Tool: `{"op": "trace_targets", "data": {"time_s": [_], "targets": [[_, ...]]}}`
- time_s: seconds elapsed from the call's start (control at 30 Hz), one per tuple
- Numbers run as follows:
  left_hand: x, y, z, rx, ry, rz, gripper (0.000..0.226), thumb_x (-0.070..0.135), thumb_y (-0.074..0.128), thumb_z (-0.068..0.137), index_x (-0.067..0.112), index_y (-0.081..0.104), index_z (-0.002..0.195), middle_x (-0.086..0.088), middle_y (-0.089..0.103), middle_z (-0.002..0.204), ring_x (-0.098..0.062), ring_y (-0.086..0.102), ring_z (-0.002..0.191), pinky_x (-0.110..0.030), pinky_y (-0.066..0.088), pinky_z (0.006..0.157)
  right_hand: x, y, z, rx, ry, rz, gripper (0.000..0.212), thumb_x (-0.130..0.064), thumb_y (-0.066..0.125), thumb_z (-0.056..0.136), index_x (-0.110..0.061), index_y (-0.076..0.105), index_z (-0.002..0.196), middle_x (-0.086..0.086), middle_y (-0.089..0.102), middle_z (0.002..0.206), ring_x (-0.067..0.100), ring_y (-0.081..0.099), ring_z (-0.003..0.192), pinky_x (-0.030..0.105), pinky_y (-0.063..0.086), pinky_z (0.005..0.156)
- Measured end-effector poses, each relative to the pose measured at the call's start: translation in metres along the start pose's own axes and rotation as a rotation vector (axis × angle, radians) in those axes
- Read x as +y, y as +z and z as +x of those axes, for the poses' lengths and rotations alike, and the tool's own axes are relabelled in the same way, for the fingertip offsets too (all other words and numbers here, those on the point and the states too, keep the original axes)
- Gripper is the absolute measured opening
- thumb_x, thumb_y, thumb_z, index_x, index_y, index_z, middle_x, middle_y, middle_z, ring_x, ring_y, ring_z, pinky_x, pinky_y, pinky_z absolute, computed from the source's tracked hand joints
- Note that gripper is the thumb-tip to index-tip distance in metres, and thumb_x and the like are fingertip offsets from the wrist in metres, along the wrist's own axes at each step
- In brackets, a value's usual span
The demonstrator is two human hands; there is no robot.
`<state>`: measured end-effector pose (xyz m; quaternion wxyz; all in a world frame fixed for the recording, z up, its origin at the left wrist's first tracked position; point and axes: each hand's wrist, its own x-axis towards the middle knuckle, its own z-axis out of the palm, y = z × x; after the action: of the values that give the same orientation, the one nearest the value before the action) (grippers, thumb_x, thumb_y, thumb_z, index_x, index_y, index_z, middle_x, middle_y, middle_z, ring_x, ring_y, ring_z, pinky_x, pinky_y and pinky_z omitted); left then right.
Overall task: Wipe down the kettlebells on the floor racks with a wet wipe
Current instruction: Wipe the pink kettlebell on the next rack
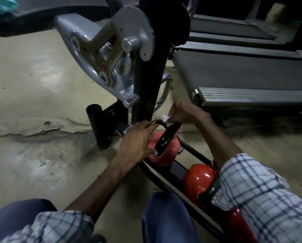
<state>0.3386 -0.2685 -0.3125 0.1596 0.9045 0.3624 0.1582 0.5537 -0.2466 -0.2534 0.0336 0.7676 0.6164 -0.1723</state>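
Left hand [138, 142] gripped the pink kettlebell [167, 155]; right hand [183, 114] pinched a wipe [165, 118] against its handle [167, 135].

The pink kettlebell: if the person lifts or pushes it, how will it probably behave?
Probably heavy for its size: the pink kettlebell looks like a rigid ball with a thick handle. Its rounded body could roll or tip, perhaps why the left hand grips it while the right hand holds the wipe on the handle. Wiped wet, it may be slippery.
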Motion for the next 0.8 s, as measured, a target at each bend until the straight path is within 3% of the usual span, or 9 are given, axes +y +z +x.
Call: {"op": "trace_targets", "data": {"time_s": [0.1, 0.23, 0.33, 0.43, 0.6, 0.73, 0.8], "targets": [[-0.002, 0.001, -0.002, 0.013, -0.017, 0.016, 0.084, 0.049, 0.088, 0.061, 0.023, 0.059, 0.136, 0.002, 0.057, 0.136, -0.022, 0.053, 0.122, -0.033, 0.047, 0.091, -0.032, 0.005, -0.006, -0.226, -0.185, -0.142, 0.032, -0.032, 0.075, 0.082, -0.002, 0.071, 0.072, 0.007, 0.061, 0.067, 0.019, 0.056, 0.067, 0.034, 0.044, 0.064], [-0.004, 0.001, -0.004, 0.036, -0.059, 0.034, 0.086, 0.059, 0.086, 0.06, 0.022, 0.061, 0.133, 0.002, 0.059, 0.132, -0.022, 0.055, 0.118, -0.033, 0.048, 0.086, -0.03, -0.004, 0.002, -0.18, -0.126, -0.153, 0.038, -0.033, 0.079, 0.076, -0.013, 0.056, 0.053, 0.002, 0.057, 0.058, 0.021, 0.056, 0.063, 0.041, 0.053, 0.067], [-0.005, 0.001, -0.005, 0.043, -0.088, 0.047, 0.096, 0.062, 0.086, 0.056, 0.019, 0.057, 0.136, -0.001, 0.06, 0.13, -0.023, 0.057, 0.115, -0.034, 0.051, 0.083, -0.048, 0.01, -0.012, -0.207, -0.219, -0.334, 0.025, -0.038, 0.074, 0.083, -0.013, 0.072, 0.077, 0.005, 0.067, 0.081, 0.022, 0.062, 0.083, 0.033, 0.05, 0.072], [-0.006, 0.003, -0.008, 0.047, -0.11, 0.063, 0.104, 0.068, 0.083, 0.055, 0.019, 0.052, 0.141, -0.002, 0.06, 0.129, -0.024, 0.057, 0.113, -0.034, 0.051, 0.083, -0.065, 0.031, -0.017, -0.188, -0.217, -0.351, 0.028, -0.035, 0.077, 0.08, -0.012, 0.069, 0.093, 0.003, 0.058, 0.08, 0.023, 0.06, 0.082, 0.03, 0.048, 0.069], [-0.007, 0.004, -0.009, 0.049, -0.125, 0.091, 0.107, 0.072, 0.08, 0.056, 0.021, 0.048, 0.144, -0.001, 0.058, 0.128, -0.022, 0.056, 0.114, -0.033, 0.051, 0.083, -0.077, 0.038, -0.006, -0.313, -0.204, -0.329, 0.027, -0.035, 0.08, 0.073, -0.022, 0.057, 0.076, -0.003, 0.058, 0.072, 0.023, 0.064, 0.079, 0.037, 0.06, 0.084], [-0.008, 0.005, -0.007, 0.041, -0.135, 0.069, 0.107, 0.072, 0.081, 0.054, 0.021, 0.049, 0.143, 0.0, 0.059, 0.126, -0.021, 0.057, 0.112, -0.032, 0.05, 0.081, -0.071, 0.031, -0.014, -0.272, -0.283, -0.292, 0.042, -0.031, 0.082, 0.074, -0.025, 0.044, 0.06, -0.007, 0.05, 0.061, 0.021, 0.057, 0.073, 0.034, 0.056, 0.078], [-0.01, 0.006, -0.006, 0.039, -0.133, 0.063, 0.108, 0.071, 0.081, 0.052, 0.02, 0.05, 0.142, -0.001, 0.059, 0.124, -0.022, 0.057, 0.111, -0.032, 0.051, 0.079, -0.067, 0.033, -0.021, -0.223, -0.33, -0.242, 0.038, -0.03, 0.082, 0.075, -0.022, 0.049, 0.057, -0.006, 0.049, 0.054, 0.019, 0.053, 0.064, 0.034, 0.052, 0.07]]}}
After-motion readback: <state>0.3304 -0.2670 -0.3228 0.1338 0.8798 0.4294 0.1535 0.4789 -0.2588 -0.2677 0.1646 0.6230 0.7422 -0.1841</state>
